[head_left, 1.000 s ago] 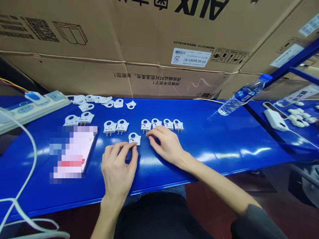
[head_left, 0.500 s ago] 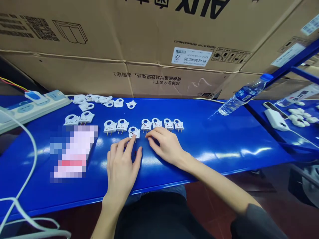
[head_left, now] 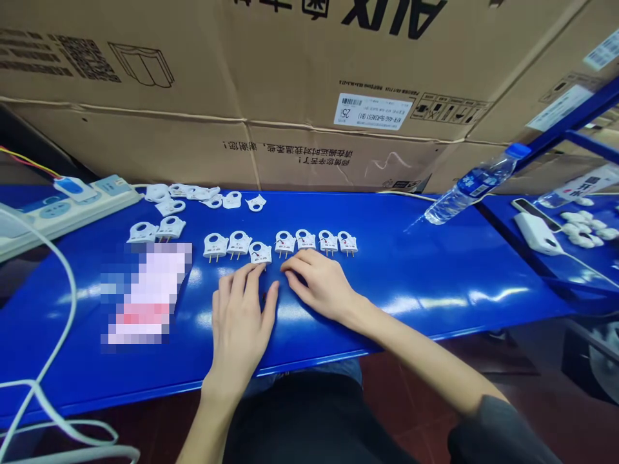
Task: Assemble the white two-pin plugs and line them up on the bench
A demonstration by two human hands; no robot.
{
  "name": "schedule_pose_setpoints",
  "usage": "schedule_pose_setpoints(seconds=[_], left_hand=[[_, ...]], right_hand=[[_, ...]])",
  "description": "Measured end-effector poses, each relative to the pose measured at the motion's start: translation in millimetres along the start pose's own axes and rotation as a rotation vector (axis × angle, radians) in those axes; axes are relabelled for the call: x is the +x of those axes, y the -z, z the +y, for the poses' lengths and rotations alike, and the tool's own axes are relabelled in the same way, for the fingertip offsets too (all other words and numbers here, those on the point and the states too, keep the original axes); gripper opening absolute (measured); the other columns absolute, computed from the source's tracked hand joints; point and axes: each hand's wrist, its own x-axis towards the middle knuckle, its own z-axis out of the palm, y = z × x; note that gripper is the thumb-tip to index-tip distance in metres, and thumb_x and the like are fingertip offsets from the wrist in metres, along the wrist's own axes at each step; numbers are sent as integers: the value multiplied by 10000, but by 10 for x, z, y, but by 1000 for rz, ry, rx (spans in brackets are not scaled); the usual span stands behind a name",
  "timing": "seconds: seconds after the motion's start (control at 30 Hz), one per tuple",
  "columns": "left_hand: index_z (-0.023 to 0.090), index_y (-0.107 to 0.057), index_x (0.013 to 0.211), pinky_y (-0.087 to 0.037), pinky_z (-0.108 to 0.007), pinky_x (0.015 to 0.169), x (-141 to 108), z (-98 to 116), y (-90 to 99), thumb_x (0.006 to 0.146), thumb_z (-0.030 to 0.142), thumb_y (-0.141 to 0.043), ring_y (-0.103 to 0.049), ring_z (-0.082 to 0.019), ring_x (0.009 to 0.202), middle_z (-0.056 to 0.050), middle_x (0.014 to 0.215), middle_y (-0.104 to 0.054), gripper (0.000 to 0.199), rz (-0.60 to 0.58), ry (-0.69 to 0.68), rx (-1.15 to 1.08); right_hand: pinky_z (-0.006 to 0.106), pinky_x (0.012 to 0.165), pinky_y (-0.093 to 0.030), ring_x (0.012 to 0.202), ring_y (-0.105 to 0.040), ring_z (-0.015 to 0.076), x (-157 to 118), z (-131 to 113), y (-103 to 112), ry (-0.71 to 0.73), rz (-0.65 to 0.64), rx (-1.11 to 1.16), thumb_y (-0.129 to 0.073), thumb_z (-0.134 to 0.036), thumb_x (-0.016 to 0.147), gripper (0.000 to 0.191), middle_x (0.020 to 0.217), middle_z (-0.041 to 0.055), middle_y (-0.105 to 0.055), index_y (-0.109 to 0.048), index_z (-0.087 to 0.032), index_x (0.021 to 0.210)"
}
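Note:
A row of white two-pin plugs, each with a ring-shaped top, lies on the blue table. My left hand [head_left: 242,316] rests palm down, fingers stretched forward and thumb apart. Its fingertips reach the lower edge of one plug [head_left: 260,252], which sits slightly nearer me than its neighbours. A pair of plugs [head_left: 215,245] lies left of it. My right hand [head_left: 316,280] has loosely bent fingers with the thumb separated, just below another plug [head_left: 285,242]. Farther right is the last plug [head_left: 347,241] of the row. Nothing shows in the right hand's grasp.
White plug casings [head_left: 232,200] lie along the back by a cardboard box [head_left: 290,84]. A power strip [head_left: 62,212] and white cable [head_left: 70,283] occupy the left, beside a blurred pink-white item [head_left: 155,283]. A water bottle [head_left: 464,190] leans at the right.
The plug at my left fingertips has shifted slightly upward, away from my left thumb. My right hand stays nearly in place, and the view has moved a little.

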Motion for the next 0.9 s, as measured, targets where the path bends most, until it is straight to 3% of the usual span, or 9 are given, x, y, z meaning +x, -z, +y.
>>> schedule_pose_setpoints(seconds=[0.3,0.9], left_hand=[[147,-572,1438,-490,-475,890,41,13,-14,1068,450,-381,-565,-353,1200,-156,1405,-639,515,-32,-11,57],[135,-537,1495,-497,-532,944,106,64,-32,1067,472,-349,-538,-385,1262,-161,1509,-584,577,-106,13,116]], right_hand=[[298,811,-510,1018,-646,198,-3,-9,-6,-5,-35,-62,-506,-224,1065,199,1096,68,-728,-689,-183,1132],[308,771,-478,951,-612,201,-29,14,-35,42,-47,-98,-495,-258,1074,200,1055,60,-712,-677,-186,1115]])
